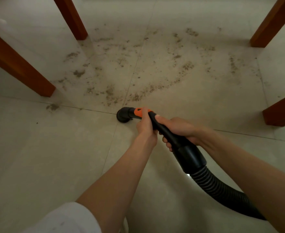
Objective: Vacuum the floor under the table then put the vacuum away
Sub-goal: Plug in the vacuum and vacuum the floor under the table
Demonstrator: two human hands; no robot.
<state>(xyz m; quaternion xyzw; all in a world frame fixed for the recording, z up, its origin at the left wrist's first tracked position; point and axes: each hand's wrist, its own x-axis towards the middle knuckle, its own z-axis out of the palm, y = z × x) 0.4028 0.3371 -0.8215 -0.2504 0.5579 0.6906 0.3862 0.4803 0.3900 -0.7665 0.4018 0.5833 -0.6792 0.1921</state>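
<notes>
head view, only view available. vacuum nozzle (pixel 123 115), black and round, sits on the tiled floor (pixel 37 157) at a grout line, just short of the dirt patch (pixel 155 68). left hand (pixel 146 125) grips the wand near the orange collar (pixel 140 112), fingers curled round the tube. right hand (pixel 178 130) grips the black handle section (pixel 165 132) just behind it, fingers wrapped under, thumb on top. ribbed hose (pixel 222 190) trails back to the lower right and out of view; vacuum body not seen.

four wooden table legs (pixel 20 64) frame the dirty area; tabletop itself is above the camera, out of frame. crumbs and dust lie scattered in arcs between the legs, with one small clump (pixel 52 107) near the front-left leg and a stray speck on the near tile.

judgement: vacuuming step, early stage. nearly all debris looks uncollected; near tiles look mostly clean. putting away not yet relevant.

next move calls for: pushing the nozzle forward into the nearest band of dirt, keeping it flat on the floor, sweeping side to side between the legs. corners beside the legs will need angling of the wand. risk: scattering loose crumbs if the nozzle pushes instead of sucks.
</notes>
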